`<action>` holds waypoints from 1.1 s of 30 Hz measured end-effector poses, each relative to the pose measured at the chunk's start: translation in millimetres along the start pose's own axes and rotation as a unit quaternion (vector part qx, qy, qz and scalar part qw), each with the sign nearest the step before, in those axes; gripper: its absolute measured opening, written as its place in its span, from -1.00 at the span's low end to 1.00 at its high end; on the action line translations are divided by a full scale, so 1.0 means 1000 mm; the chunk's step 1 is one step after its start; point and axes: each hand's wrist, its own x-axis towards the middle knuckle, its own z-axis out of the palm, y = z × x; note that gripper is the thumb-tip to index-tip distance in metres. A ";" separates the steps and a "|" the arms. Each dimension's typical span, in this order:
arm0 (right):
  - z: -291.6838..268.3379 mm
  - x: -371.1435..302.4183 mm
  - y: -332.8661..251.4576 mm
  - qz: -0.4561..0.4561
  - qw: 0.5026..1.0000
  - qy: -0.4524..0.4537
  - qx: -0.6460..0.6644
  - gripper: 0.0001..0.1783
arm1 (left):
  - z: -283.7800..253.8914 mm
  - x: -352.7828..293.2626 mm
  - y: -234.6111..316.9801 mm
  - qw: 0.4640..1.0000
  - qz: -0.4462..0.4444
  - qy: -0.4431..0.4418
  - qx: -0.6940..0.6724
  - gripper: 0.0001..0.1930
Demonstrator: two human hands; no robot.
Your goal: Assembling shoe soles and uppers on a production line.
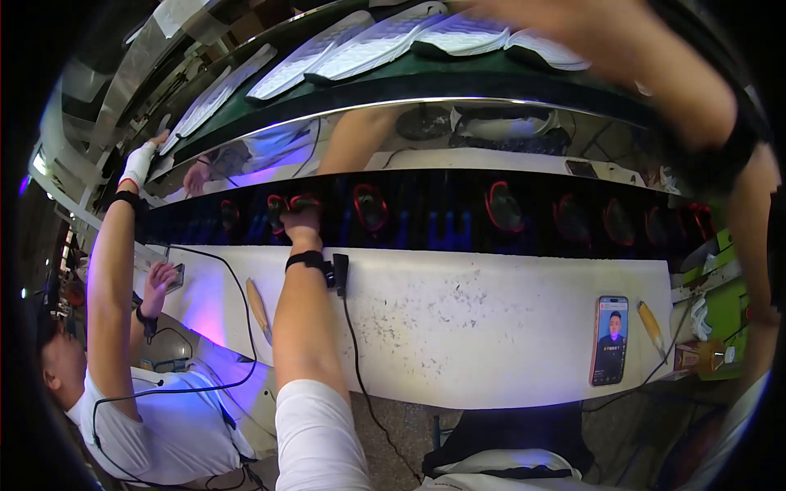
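Observation:
My left hand (301, 221) reaches onto the dark lower belt, its fingers closed at a dark, red-rimmed shoe-shaped piece (304, 203). Just left of it lies another such piece (276, 214). A further red-rimmed piece (371, 208) sits to the right, and several more are spaced along the belt. High on the right, my right hand (557, 18) is smeared by motion above the upper green belt (458, 72). White textured shoe soles (385, 41) with dark undersides lie in a row there, close to that hand; whether it grips one cannot be seen.
A white worktable (491, 327) scattered with dark specks runs along the near side. It carries a phone (609, 340), a wooden-handled tool (651, 327) and another slim tool (259, 309). Black cables trail at left. A co-worker (164, 417) reaches a white-gloved hand (139, 164) toward the upper belt.

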 end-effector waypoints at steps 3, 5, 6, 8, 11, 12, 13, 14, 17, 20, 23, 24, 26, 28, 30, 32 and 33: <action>0.101 0.058 0.000 -0.235 0.841 0.214 -0.439 -0.40 | -0.025 -0.027 0.035 0.958 -0.089 -0.005 -0.274 -0.65; 0.107 0.083 -0.003 -0.150 0.901 0.164 -0.371 -0.28 | -0.051 -0.061 0.075 0.896 -0.154 -0.149 -0.389 -0.68; 0.102 0.087 -0.018 -0.073 0.944 0.107 -0.305 -0.25 | -0.070 -0.075 0.080 0.890 -0.127 -0.188 -0.395 -0.70; 0.096 0.102 -0.006 -0.095 0.932 0.180 -0.300 -0.29 | -0.111 -0.112 0.085 0.866 -0.075 -0.282 -0.405 -0.71; 0.095 0.112 -0.011 -0.063 0.924 0.212 -0.312 -0.47 | -0.165 -0.164 0.079 0.853 0.001 -0.410 -0.323 -0.67; 0.095 0.112 -0.011 -0.028 0.931 0.214 -0.295 -0.56 | -0.171 -0.180 0.083 0.847 0.009 -0.473 -0.244 -0.66; 0.105 0.114 -0.006 -0.062 0.914 0.275 -0.293 -0.68 | -0.175 -0.197 0.095 0.833 0.015 -0.528 -0.162 -0.64; 0.107 0.110 -0.005 -0.105 0.890 0.306 -0.322 -0.69 | -0.174 -0.214 0.109 0.815 0.055 -0.550 -0.174 -0.66; 0.113 0.085 -0.007 -0.224 0.791 0.430 -0.373 -0.76 | -0.176 -0.240 0.136 0.840 0.171 -0.514 -0.036 -0.73; 0.119 0.014 -0.020 -0.310 0.849 0.417 -0.096 -0.77 | -0.170 -0.277 0.139 0.895 0.356 -0.268 -0.004 -0.77; 0.107 -0.130 -0.068 -0.323 0.897 0.292 -0.080 -0.66 | -0.188 -0.324 0.135 0.867 0.436 -0.236 -0.055 -0.75; 0.120 -0.163 -0.065 -0.290 0.906 0.295 -0.088 -0.66 | -0.194 -0.339 0.135 0.841 0.467 -0.271 -0.038 -0.73; 0.139 -0.207 -0.054 -0.233 0.910 0.340 -0.054 -0.58 | -0.183 -0.354 0.146 0.785 0.523 -0.333 0.018 -0.50; 0.159 -0.243 -0.030 -0.192 0.901 0.388 -0.013 -0.50 | -0.154 -0.369 0.157 0.771 0.515 -0.366 0.083 -0.39; 0.188 -0.289 -0.014 -0.121 0.921 0.367 -0.042 -0.52 | -0.127 -0.377 0.175 0.721 0.533 -0.387 0.215 -0.12; 0.233 -0.314 -0.012 0.025 0.933 0.356 0.051 -0.53 | -0.113 -0.368 0.171 0.731 0.562 -0.327 0.206 -0.29; 0.243 -0.328 -0.009 0.067 0.911 0.378 0.148 -0.48 | -0.104 -0.363 0.184 0.743 0.560 -0.316 0.188 -0.37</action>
